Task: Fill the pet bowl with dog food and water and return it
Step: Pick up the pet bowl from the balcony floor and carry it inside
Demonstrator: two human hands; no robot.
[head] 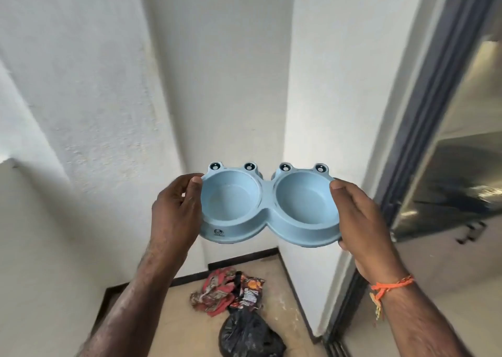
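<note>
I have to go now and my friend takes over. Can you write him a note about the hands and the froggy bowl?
Left hand: grip on the bowl's left end.
Right hand: grip on its right end.
The bowl is held level in the air, above the floor corner with a black bag and a wrapper.
Done: bowl picked up.
Left: both cups look empty, so add dog food, add water, then put it back.

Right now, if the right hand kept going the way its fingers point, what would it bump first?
The right hand already touches the bowl; beyond that, probably the white wall, though depth is unclear.
</note>
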